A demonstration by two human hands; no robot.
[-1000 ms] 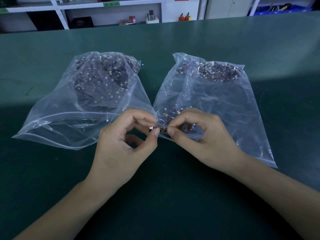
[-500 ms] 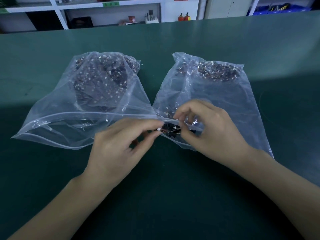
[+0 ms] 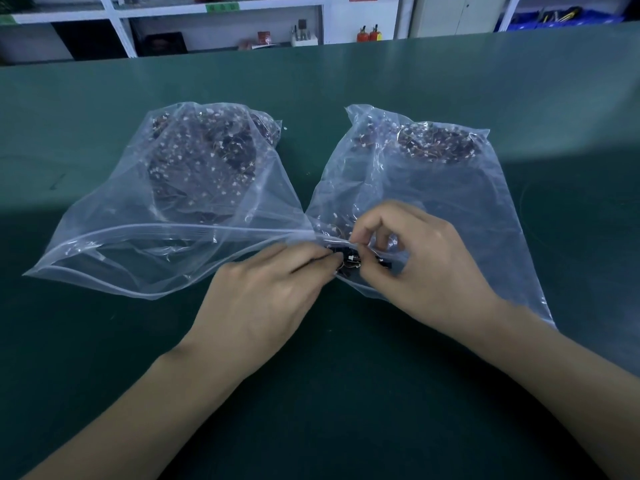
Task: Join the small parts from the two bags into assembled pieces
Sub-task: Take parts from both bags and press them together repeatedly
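Green table [image 3: 346, 393], frame centre: left hand [image 3: 263, 299] and right hand [image 3: 415, 268] both pinch small dark parts [image 3: 349, 259] between fingertips at right bag [image 3: 450, 202] mouth.

The far half of the green table [image 3: 450, 74] is bright. A dark shadow covers the near half, and its edge runs across the middle. The two clear bags [image 3: 145, 251] shine with small white glints. The shelves [image 3: 221, 8] past the far edge look bent and soft. The fingertips [image 3: 329, 259] look a bit blurry.
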